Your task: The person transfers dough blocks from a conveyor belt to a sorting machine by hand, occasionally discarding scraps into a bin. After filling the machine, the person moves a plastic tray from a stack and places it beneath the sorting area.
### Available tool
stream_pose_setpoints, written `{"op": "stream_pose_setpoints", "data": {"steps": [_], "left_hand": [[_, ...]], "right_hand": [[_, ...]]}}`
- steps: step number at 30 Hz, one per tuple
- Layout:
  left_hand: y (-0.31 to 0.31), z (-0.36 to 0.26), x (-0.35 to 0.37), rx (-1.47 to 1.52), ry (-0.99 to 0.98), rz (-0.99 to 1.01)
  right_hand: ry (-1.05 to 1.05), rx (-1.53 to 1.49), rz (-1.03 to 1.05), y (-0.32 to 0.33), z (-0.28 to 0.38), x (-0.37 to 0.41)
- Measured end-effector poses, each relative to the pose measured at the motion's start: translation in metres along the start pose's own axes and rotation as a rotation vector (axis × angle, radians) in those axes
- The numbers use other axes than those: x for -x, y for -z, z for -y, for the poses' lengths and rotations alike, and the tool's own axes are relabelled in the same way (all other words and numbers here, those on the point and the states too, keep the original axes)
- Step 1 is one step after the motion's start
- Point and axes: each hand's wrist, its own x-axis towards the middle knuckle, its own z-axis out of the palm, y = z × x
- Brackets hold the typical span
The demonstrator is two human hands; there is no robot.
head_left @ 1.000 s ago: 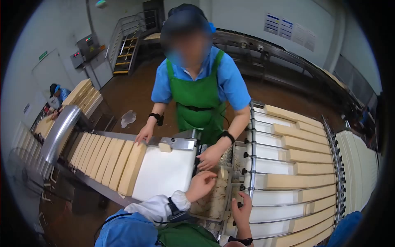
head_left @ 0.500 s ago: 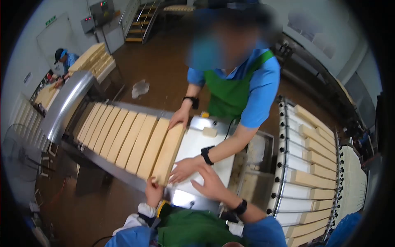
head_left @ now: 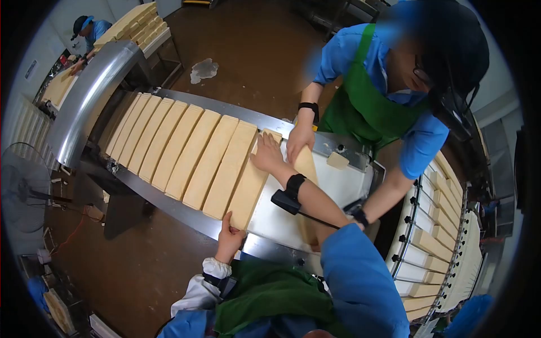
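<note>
A row of long pale-yellow slabs lies side by side on the conveyor [head_left: 169, 204]. At the right end of this row, my left hand [head_left: 229, 239] touches the near end of the last slab [head_left: 248, 188], index finger and thumb apart. Flat on that slab's far end rests my right hand [head_left: 267, 152], fingers spread. Just right of it, a co-worker's hand [head_left: 300, 142] holds the far end of another slab [head_left: 307, 169], which stands apart from the row. My right forearm covers this slab's middle. The co-worker's other hand is hidden.
A small pale piece [head_left: 337, 161] lies on the white surface near the co-worker. A curved metal hood [head_left: 101, 101] spans the conveyor's far left. More slabs lie on a rack [head_left: 431, 242] at right. A fan [head_left: 25, 188] stands at left.
My right hand has moved from beside the co-worker's hand to the last slab's far end. Another slab has come onto the white surface, in the co-worker's grasp. The view has shifted.
</note>
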Motion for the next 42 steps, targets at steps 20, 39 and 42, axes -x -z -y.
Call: {"op": "stream_pose_setpoints", "data": {"steps": [20, 39, 42], "left_hand": [[0.007, 0.009, -0.043, -0.088, 0.022, 0.203], [-0.127, -0.08, 0.003, -0.736, -0.673, 0.464], [-0.211, -0.108, 0.052, -0.721, -0.793, 0.656]], "right_hand": [[-0.306, 0.03, -0.166, 0.02, -0.025, 0.001], [-0.637, -0.093, -0.44, 0.059, -0.163, 0.347], [-0.671, -0.059, -0.615, 0.11, -0.218, 0.444]]}}
